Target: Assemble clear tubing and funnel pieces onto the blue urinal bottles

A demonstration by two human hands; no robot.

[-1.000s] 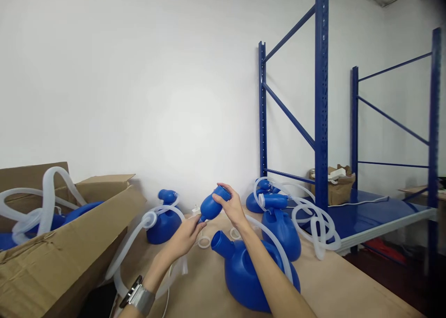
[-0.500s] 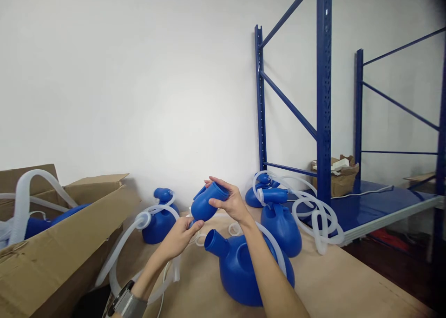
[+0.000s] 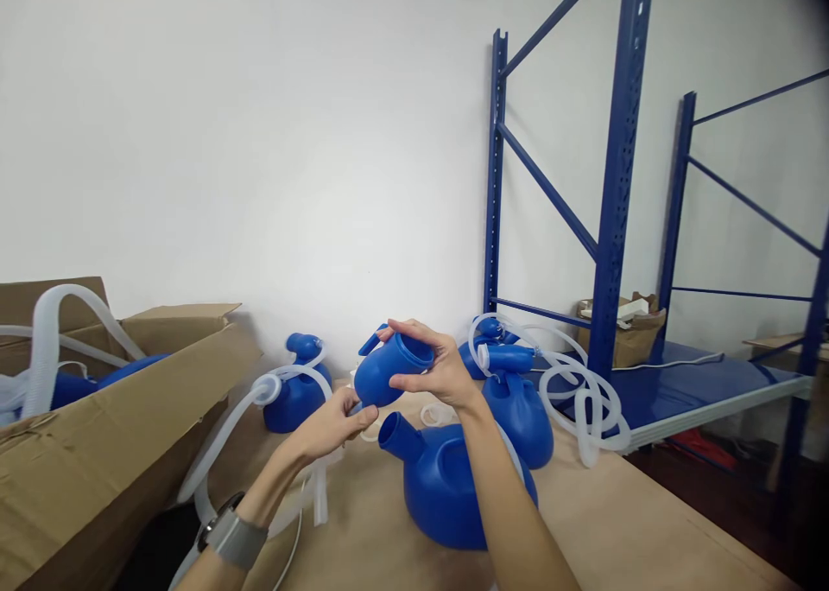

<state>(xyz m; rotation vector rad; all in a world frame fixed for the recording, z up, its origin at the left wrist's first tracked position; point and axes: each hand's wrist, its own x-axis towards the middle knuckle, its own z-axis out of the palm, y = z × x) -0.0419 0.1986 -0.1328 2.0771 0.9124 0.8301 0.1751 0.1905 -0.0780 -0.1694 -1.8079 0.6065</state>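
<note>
A blue plastic cup-shaped funnel (image 3: pixel 377 375), its wide mouth turned up to the right, is held above the table. My right hand (image 3: pixel 440 365) grips it around the rim, thumb in front and fingers over the top. At its lower left end my left hand (image 3: pixel 337 422) is closed, thumb against fingers, on a bit of blue that looks like the funnel's narrow end; the fingertips are partly hidden. Just below stands a blue jug (image 3: pixel 440 496) with an open spout tilted up to the left. My right forearm crosses in front of the jug.
Left is an open cardboard box (image 3: pixel 148 409) with blue parts and clear hoses. A blue jug with a hose (image 3: pixel 291 405) stands behind my left hand. Another jug (image 3: pixel 518 418) and a coiled clear hose (image 3: pixel 586 401) lie right, beside the blue metal rack (image 3: pixel 622 185).
The funnel has turned so that its open mouth faces more towards me. Both hands keep their hold. The view has shifted slightly.
</note>
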